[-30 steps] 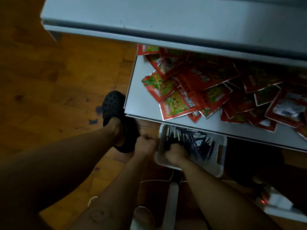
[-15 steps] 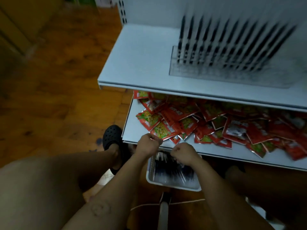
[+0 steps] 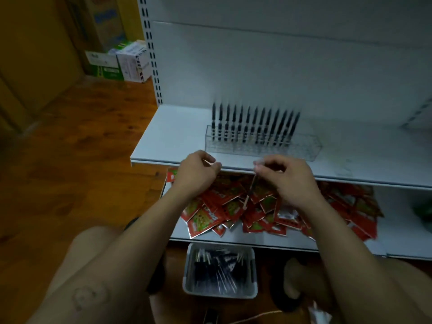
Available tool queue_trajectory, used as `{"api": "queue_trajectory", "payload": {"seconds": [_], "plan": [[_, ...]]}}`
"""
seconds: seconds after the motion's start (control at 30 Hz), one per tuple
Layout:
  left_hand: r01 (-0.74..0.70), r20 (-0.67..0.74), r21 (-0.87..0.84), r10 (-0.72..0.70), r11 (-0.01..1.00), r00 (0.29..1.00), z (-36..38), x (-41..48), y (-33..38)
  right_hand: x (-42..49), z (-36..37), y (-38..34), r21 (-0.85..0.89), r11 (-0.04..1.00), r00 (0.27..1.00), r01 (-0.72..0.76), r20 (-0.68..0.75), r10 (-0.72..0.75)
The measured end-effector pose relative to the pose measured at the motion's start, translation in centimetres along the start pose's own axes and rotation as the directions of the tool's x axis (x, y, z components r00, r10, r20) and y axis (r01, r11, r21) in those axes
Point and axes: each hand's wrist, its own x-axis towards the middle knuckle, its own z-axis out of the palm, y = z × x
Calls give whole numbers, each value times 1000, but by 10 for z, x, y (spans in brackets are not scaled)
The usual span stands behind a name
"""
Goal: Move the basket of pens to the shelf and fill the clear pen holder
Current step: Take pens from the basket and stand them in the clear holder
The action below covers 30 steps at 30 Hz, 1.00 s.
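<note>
Both hands have risen from the basket (image 3: 219, 270) to the front edge of the shelf (image 3: 168, 136).

Head view:
- Right hand (image 3: 287, 178) pinches one pen (image 3: 250, 192) at its top end. The slim barrel hangs free and slants down-left, probably so it can be swung upright for a slot.
- Left hand (image 3: 198, 169) is loosely curled with nothing visible in it, and sits near the pen, likely to steady it.
- Clear pen holder (image 3: 264, 148) is a rigid transparent rectangular block on the smooth white shelf. Its back row carries upright dark pens (image 3: 254, 127); the front rows appear vacant.
- The basket, pale rectangular plastic holding loose pens, is on the wooden floor, not yet shelved.
- Glossy red packets (image 3: 233, 206) lie heaped on the lower shelf
</note>
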Motion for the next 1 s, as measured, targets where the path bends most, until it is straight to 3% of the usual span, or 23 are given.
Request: {"api": "queue_trajectory", "payload": {"seconds": [0.2,0.33,0.47,0.57,0.8,1.0], "plan": [[-115,-218,-78,96,990,971,-1,23,23,29,-48,-17,4,982,931,187,-320,-176],[-92,-311,-76,64,993,948,6,47,18,58,-69,-6,-64,968,802,244,-547,-239],[-41,-288,-71,19,997,957,15,77,13,85,-81,7,-104,961,684,258,-683,-257],[-9,-272,-72,-11,997,962,19,97,14,104,-85,15,-107,958,659,266,-705,-262],[49,-163,16,-46,999,986,33,119,14,130,-81,30,-103,966,712,236,-659,-244],[62,-162,25,-58,998,985,33,122,6,132,-85,38,-136,967,690,213,-680,-248]]}}
